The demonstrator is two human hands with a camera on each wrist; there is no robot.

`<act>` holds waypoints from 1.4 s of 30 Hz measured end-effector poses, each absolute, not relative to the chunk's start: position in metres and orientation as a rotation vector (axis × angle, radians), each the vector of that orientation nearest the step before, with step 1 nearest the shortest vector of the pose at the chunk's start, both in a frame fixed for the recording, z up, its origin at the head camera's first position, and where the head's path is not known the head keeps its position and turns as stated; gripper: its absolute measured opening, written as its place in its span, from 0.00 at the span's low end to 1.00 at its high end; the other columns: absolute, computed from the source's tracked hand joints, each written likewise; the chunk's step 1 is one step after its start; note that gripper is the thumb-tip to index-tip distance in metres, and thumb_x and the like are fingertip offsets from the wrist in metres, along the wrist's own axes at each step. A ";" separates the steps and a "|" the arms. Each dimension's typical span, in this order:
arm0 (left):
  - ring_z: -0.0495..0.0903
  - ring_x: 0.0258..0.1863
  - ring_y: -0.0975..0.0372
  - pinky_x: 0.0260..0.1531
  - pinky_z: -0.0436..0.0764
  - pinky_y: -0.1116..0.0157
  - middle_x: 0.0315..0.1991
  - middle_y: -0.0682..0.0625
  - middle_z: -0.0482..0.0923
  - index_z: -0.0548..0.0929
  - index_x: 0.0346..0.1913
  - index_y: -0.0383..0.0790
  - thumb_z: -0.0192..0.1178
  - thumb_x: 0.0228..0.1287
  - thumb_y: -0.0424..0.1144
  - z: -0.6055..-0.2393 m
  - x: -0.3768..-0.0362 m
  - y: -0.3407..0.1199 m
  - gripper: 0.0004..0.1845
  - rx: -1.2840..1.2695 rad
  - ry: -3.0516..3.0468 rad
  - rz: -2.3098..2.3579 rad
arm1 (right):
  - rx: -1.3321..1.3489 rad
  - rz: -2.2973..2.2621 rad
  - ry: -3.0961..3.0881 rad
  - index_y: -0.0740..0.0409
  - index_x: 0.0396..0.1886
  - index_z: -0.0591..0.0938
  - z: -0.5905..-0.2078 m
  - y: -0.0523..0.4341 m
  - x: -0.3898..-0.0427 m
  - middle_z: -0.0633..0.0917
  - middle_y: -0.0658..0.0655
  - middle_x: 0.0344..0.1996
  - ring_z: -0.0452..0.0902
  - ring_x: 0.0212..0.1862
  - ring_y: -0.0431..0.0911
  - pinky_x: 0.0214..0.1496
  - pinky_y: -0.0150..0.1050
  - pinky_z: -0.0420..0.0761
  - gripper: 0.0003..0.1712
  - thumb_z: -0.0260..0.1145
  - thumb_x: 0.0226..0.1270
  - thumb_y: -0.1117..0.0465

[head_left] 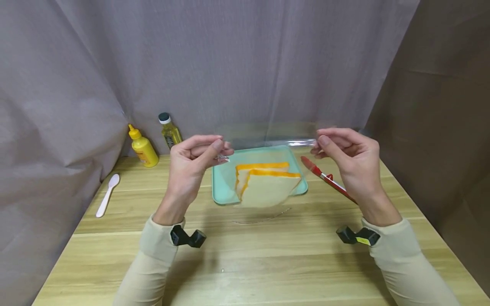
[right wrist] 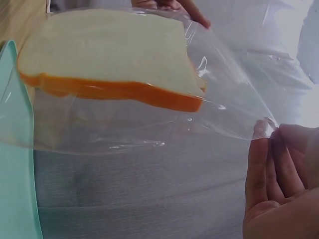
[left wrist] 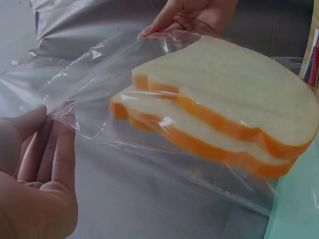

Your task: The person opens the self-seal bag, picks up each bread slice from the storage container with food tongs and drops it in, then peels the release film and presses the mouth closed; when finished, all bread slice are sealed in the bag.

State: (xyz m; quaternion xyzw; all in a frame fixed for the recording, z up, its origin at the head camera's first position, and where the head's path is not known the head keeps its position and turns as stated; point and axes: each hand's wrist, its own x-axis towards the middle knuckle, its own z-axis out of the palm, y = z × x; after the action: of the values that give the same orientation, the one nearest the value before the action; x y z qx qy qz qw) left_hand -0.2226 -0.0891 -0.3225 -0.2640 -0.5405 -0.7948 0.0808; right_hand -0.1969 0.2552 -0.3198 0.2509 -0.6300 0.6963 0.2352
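Note:
A clear plastic bag (left wrist: 174, 172) hangs stretched between the two hands, with two slices of white bread (head_left: 272, 189) inside it, overlapping, their crusts orange. My left hand (head_left: 195, 163) pinches the bag's upper left edge between thumb and fingers. On the other side, my right hand (head_left: 350, 155) pinches the upper right edge in the same way. The right wrist view shows the film (right wrist: 234, 109) pulled taut from the bread toward the right fingertips (right wrist: 261, 130). Behind the bag in the head view lies a turquoise tray (head_left: 223, 187) on the table.
A red-tipped utensil with a metal shaft (head_left: 325, 175) lies right of the tray, partly behind the right wrist. At the left stand a yellow squeeze bottle (head_left: 144, 149) and a dark-capped bottle (head_left: 171, 132), near a white spoon (head_left: 108, 195). Grey cloth (head_left: 245, 63) hangs behind the table.

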 end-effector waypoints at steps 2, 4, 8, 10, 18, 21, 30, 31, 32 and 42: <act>0.95 0.40 0.54 0.44 0.94 0.55 0.40 0.44 0.95 0.91 0.54 0.36 0.67 0.75 0.28 -0.322 -0.223 -0.089 0.09 -0.759 -1.628 -2.395 | 0.705 1.943 -1.700 0.83 0.54 0.83 -0.321 0.255 -0.198 0.94 0.62 0.41 0.93 0.40 0.48 0.48 0.38 0.93 0.13 0.67 0.72 0.80; 0.95 0.40 0.55 0.43 0.94 0.57 0.40 0.45 0.95 0.90 0.55 0.35 0.67 0.76 0.29 -0.322 -0.223 -0.089 0.10 -0.732 -1.638 -2.408 | 0.725 1.973 -1.671 0.84 0.53 0.83 -0.321 0.254 -0.199 0.94 0.62 0.42 0.93 0.42 0.49 0.48 0.39 0.93 0.12 0.65 0.73 0.81; 0.95 0.39 0.55 0.42 0.94 0.57 0.39 0.45 0.95 0.90 0.55 0.33 0.66 0.77 0.30 -0.321 -0.224 -0.089 0.10 -0.724 -1.647 -2.422 | 0.768 2.028 -1.608 0.86 0.52 0.82 -0.322 0.253 -0.201 0.94 0.63 0.42 0.93 0.42 0.50 0.47 0.40 0.93 0.11 0.63 0.73 0.82; 0.95 0.39 0.55 0.42 0.94 0.57 0.42 0.45 0.95 0.90 0.54 0.35 0.66 0.77 0.31 -0.321 -0.224 -0.090 0.09 -0.727 -1.651 -2.425 | 0.790 2.063 -1.566 0.87 0.52 0.81 -0.322 0.252 -0.201 0.94 0.65 0.41 0.93 0.40 0.51 0.46 0.40 0.93 0.11 0.61 0.73 0.83; 0.95 0.39 0.55 0.41 0.94 0.57 0.47 0.44 0.94 0.90 0.51 0.38 0.68 0.77 0.35 -0.320 -0.222 -0.090 0.06 -0.686 -1.718 -2.382 | 0.832 2.172 -1.470 0.88 0.52 0.80 -0.322 0.252 -0.201 0.94 0.67 0.39 0.93 0.38 0.53 0.44 0.40 0.93 0.11 0.58 0.74 0.84; 0.95 0.39 0.55 0.41 0.94 0.57 0.44 0.45 0.94 0.89 0.52 0.36 0.68 0.77 0.34 -0.319 -0.221 -0.089 0.07 -0.661 -1.731 -2.377 | 0.824 2.199 -1.448 0.86 0.50 0.82 -0.322 0.252 -0.201 0.94 0.67 0.38 0.93 0.37 0.53 0.43 0.40 0.93 0.10 0.58 0.75 0.84; 0.95 0.36 0.56 0.41 0.94 0.54 0.43 0.47 0.95 0.91 0.51 0.37 0.68 0.76 0.32 -0.320 -0.222 -0.090 0.07 -0.625 -1.710 -2.393 | 0.768 2.145 -1.529 0.86 0.51 0.83 -0.322 0.255 -0.199 0.94 0.66 0.39 0.93 0.37 0.52 0.43 0.38 0.92 0.10 0.60 0.74 0.84; 0.95 0.36 0.56 0.40 0.94 0.54 0.43 0.46 0.95 0.91 0.51 0.38 0.68 0.75 0.32 -0.320 -0.222 -0.090 0.07 -0.628 -1.700 -2.396 | 0.763 2.133 -1.552 0.86 0.51 0.83 -0.322 0.255 -0.199 0.94 0.66 0.39 0.93 0.37 0.52 0.43 0.38 0.92 0.11 0.61 0.74 0.84; 0.95 0.36 0.57 0.40 0.94 0.55 0.43 0.46 0.95 0.91 0.51 0.37 0.68 0.75 0.32 -0.320 -0.223 -0.090 0.07 -0.635 -1.689 -2.400 | 0.759 2.119 -1.581 0.86 0.52 0.82 -0.322 0.255 -0.199 0.94 0.65 0.39 0.93 0.38 0.51 0.44 0.38 0.92 0.11 0.61 0.73 0.84; 0.95 0.37 0.56 0.39 0.94 0.55 0.44 0.43 0.95 0.91 0.50 0.36 0.68 0.76 0.31 -0.319 -0.225 -0.095 0.06 -0.656 -1.632 -2.424 | 0.728 2.037 -1.804 0.76 0.59 0.85 -0.321 0.258 -0.197 0.95 0.56 0.45 0.95 0.46 0.46 0.58 0.38 0.89 0.19 0.69 0.69 0.82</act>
State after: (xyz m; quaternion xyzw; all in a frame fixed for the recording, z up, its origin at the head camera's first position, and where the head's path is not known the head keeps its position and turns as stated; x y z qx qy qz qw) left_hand -0.2248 -0.0952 -0.3193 -0.2186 -0.5434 -0.8072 0.0732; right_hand -0.1970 0.2579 -0.3213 0.2552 -0.6320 0.7137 0.1615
